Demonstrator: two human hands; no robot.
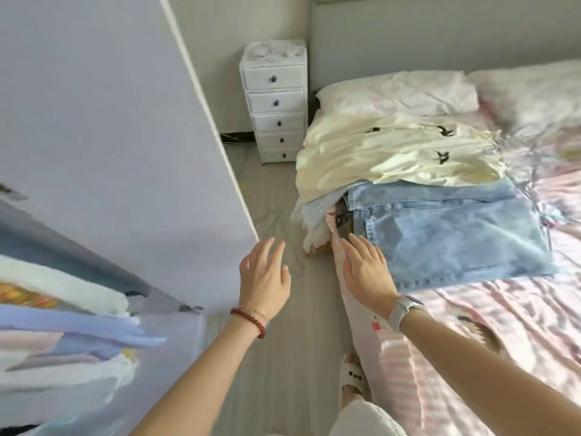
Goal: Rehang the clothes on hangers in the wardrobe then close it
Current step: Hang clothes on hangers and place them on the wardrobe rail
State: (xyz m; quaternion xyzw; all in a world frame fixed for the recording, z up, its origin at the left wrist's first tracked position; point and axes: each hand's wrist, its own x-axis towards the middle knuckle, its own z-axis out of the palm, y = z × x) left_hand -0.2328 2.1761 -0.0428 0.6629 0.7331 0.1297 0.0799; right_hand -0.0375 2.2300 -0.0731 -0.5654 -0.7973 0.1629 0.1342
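Note:
A pile of clothes lies on the bed's near-left corner: light blue jeans (449, 234) on top in front, a cream garment with black bird prints (396, 152) behind, and other fabrics underneath. My right hand (367, 272), fingers straight, reaches over the bed edge and touches the jeans' near-left corner. In the air over the floor, between wardrobe and bed, my left hand (264, 278) is spread and holds nothing. The lilac fabric wardrobe (110, 136) stands at left with its front open; hung clothes (63, 335) show at lower left.
The bed (503, 357) with a pink striped sheet fills the right side, pillows (399, 92) at its head. A white drawer tower (275, 105) stands against the far wall. A narrow strip of grey floor runs between wardrobe and bed. My slippered foot (352, 379) is near the bed.

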